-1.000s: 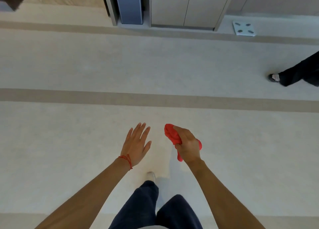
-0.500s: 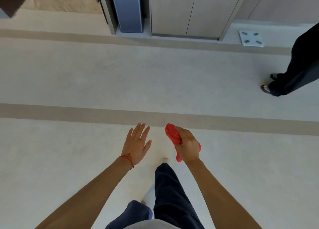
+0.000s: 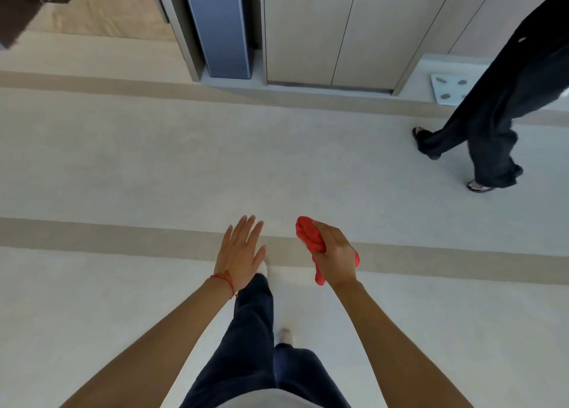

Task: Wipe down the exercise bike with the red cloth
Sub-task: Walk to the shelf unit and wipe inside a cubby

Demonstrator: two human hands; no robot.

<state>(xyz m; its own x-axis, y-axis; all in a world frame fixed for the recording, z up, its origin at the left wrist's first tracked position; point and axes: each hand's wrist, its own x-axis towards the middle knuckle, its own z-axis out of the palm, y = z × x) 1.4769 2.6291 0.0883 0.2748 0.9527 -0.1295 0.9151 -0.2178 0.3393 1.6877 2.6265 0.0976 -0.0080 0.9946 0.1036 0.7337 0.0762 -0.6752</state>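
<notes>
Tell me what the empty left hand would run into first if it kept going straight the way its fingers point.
Nothing close, as far as the picture shows. The left hand is open, fingers pointing forward over bare floor. Beyond that, roughly in line, stands the blue-grey panel at the wall, though depth is hard to judge.

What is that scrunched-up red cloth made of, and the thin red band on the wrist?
The scrunched red cloth in the right hand looks like soft, matte fabric: it bunches and droops limply. The thin red wrist band on the left hand looks like knotted thread or string, though it's too small to be sure.
</notes>
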